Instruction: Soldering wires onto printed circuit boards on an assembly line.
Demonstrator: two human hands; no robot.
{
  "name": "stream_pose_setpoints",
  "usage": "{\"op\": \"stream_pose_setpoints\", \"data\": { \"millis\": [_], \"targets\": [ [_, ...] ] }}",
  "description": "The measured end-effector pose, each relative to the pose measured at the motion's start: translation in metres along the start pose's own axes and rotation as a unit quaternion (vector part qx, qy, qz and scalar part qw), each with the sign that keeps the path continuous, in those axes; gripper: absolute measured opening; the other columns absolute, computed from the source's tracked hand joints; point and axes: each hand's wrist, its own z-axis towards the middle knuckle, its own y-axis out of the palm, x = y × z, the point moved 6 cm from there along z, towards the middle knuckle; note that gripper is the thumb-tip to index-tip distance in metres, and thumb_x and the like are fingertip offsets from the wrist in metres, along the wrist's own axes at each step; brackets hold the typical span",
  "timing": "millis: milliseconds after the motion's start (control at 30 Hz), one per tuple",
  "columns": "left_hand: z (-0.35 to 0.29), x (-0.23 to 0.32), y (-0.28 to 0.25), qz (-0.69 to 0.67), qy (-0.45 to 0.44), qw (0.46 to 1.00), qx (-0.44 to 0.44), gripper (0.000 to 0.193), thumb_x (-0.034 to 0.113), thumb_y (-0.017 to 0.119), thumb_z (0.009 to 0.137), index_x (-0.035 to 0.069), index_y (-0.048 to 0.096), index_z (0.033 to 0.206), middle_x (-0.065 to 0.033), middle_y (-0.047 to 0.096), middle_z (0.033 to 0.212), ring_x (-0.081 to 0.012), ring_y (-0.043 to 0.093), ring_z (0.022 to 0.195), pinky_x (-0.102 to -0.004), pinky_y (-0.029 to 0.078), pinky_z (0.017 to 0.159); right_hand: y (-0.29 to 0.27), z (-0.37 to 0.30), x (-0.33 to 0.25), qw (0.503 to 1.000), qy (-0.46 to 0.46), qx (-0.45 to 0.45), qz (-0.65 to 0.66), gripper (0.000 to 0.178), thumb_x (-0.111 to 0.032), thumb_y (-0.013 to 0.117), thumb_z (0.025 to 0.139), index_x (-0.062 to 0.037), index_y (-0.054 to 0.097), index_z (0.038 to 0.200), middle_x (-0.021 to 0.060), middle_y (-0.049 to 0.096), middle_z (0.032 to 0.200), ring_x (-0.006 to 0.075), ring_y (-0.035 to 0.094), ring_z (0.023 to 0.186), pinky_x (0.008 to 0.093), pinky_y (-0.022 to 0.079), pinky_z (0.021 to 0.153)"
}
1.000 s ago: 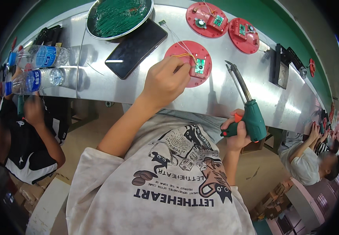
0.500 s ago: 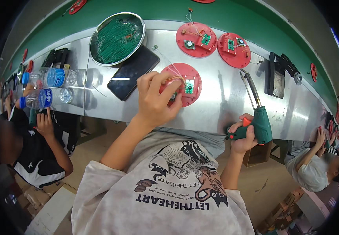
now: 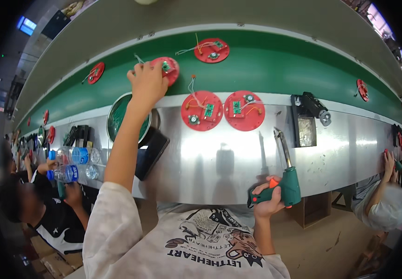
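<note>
Stretched out over the green belt, my left hand point(image 3: 148, 83) grips a round red plastic disc point(image 3: 173, 73) with a small green circuit board and thin wires on it. The fingers cover the disc's left part, and whether it touches the belt I cannot tell. My right hand point(image 3: 269, 201) is wrapped round the handle of a green soldering gun point(image 3: 291, 186) with a red trigger, its metal tip pointing away over the steel table. Two more red discs, a left one point(image 3: 202, 122) and a right one point(image 3: 244, 122), lie side by side at the table's far edge.
Under my left forearm are a metal bowl point(image 3: 113, 135) of green wires and a black phone point(image 3: 151, 156). Water bottles point(image 3: 66, 173) lie at the left. A black stand point(image 3: 303, 125) stands at the right. Other discs, one here point(image 3: 211, 56), sit on the belt point(image 3: 275, 69). People work on both sides.
My left hand has carried the red disc from the table in front of me up and left to the green belt. My right hand still holds the soldering gun. The view has tilted up.
</note>
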Motion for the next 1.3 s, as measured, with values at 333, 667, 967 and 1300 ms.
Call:
{"op": "stream_pose_setpoints", "data": {
  "millis": [333, 667, 967, 1300],
  "targets": [
    [0.130, 0.094, 0.115, -0.013, -0.030, 0.994, -0.102, 0.042, 0.042, 0.064, 0.095, 0.004, 0.073, 0.110, -0.0169, 0.065, 0.125, -0.0394, 0.053, 0.124, -0.0583, 0.040, 0.101, -0.003, -0.004, -0.001, 1.000, -0.006, 0.025, -0.010, 0.037, -0.029, 0.047, 0.103, 0.0061, 0.051, 0.113, 0.0159, 0.059, 0.091, 0.0174, 0.056, 0.049, 0.0330, 0.051, 0.044],
    [0.122, 0.048, 0.136, -0.390, -0.008, 0.920, 0.038, 0.027, 0.028, 0.063, 0.091, 0.005, 0.075, 0.085, -0.0178, 0.069, 0.088, -0.0359, 0.065, 0.096, -0.0449, 0.052, 0.086, 0.012, -0.004, -0.004, 1.000, -0.013, 0.017, -0.002, 0.034, -0.027, 0.047, 0.103, 0.0066, 0.050, 0.112, 0.0166, 0.060, 0.096, 0.0196, 0.058, 0.049, 0.0327, 0.052, 0.048],
    [-0.086, 0.102, -0.023, -0.551, 0.051, 0.833, 0.017, 0.027, 0.022, 0.073, 0.090, 0.000, 0.064, 0.077, -0.0132, 0.062, 0.093, -0.0280, 0.063, 0.086, -0.0391, 0.051, 0.077, 0.004, -0.003, -0.010, 0.992, -0.019, 0.122, -0.017, 0.030, -0.030, 0.051, 0.103, -0.0015, 0.057, 0.096, 0.0057, 0.052, 0.060, 0.0164, 0.050, 0.046, 0.0302, 0.046, 0.045],
    [-0.234, 0.084, -0.029, -0.177, -0.063, 0.978, 0.091, 0.020, 0.025, 0.076, 0.083, 0.006, 0.070, 0.083, -0.0084, 0.062, 0.099, -0.0281, 0.061, 0.099, -0.0440, 0.045, 0.091, 0.001, 0.001, -0.003, 0.995, 0.002, 0.100, -0.009, 0.031, -0.031, 0.053, 0.101, -0.0012, 0.056, 0.097, 0.0083, 0.057, 0.066, 0.0186, 0.053, 0.047, 0.0330, 0.047, 0.045]
  ]
}}
